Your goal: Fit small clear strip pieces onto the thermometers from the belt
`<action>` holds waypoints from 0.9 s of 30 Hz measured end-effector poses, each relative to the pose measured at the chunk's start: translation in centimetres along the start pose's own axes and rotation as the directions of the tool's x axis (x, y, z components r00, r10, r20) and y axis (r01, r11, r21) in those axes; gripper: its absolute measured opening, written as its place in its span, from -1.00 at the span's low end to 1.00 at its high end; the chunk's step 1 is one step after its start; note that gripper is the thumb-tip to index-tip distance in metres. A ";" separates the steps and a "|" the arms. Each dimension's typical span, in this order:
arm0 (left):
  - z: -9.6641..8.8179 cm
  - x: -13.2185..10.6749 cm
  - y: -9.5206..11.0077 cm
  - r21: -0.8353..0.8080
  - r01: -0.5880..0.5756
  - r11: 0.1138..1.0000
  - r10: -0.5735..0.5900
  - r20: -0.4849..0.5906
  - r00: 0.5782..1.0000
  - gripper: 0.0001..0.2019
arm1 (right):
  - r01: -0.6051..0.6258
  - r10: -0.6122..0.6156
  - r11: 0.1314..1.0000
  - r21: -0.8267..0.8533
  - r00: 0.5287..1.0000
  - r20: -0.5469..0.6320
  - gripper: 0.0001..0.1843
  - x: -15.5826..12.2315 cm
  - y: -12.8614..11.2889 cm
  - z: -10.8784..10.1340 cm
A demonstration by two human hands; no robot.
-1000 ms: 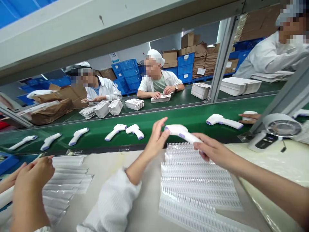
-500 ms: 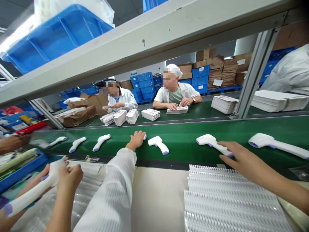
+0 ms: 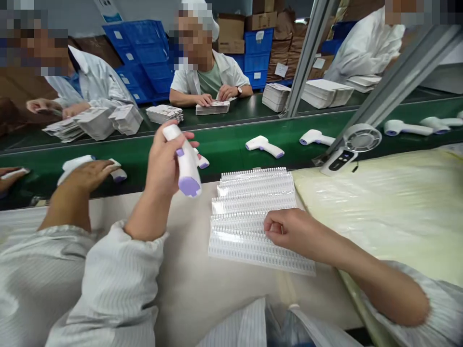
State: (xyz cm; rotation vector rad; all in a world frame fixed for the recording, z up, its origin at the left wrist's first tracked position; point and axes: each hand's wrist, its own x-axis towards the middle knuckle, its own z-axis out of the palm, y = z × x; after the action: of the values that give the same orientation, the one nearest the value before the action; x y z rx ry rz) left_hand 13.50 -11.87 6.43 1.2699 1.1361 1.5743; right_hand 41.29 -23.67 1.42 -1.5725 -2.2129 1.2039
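Note:
My left hand (image 3: 164,161) is closed around a white forehead thermometer with a purple end (image 3: 185,161), held upright above the table's far edge. My right hand (image 3: 289,231) rests with curled fingers on a fanned stack of clear ribbed plastic sheets (image 3: 253,212), pinching the edge of one. More white thermometers (image 3: 264,145) lie on the green conveyor belt (image 3: 224,144) just beyond the stack.
A co-worker's hand (image 3: 87,174) to my left covers a thermometer on the belt. A small white desk fan (image 3: 349,147) stands by a slanted metal post. A yellowish plastic sheet (image 3: 390,202) covers the table on the right. People across the belt handle stacks of leaflets (image 3: 164,113).
My left hand has lifted a thermometer off the belt towards me. My right hand let go of the thermometer it had on the belt and drew back onto the ribbed sheets. The view has tilted down.

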 end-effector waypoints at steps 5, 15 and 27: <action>4.4 -5.0 0.3 -0.175 0.136 0.975 -0.105 0.177 0.979 -0.52 | -0.022 0.023 0.993 -0.119 1.000 0.000 -0.84 -0.4 0.4 -0.2; 6.0 -6.8 -0.7 -0.142 0.244 0.959 -0.202 0.258 0.945 -0.46 | 0.037 -0.037 0.999 -0.011 0.999 -0.005 -0.79 -0.6 1.2 0.3; 9.3 -13.5 -2.4 0.064 0.457 0.887 -0.427 0.489 0.761 -0.52 | 0.396 0.145 0.405 0.824 0.862 -0.486 -0.86 -0.6 -0.7 0.1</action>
State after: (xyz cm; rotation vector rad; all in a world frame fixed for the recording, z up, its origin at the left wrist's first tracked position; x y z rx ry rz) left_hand 25.11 -22.54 1.35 1.1604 0.9537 0.8533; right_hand 41.00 -24.30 1.99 -0.9822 -0.9283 1.3718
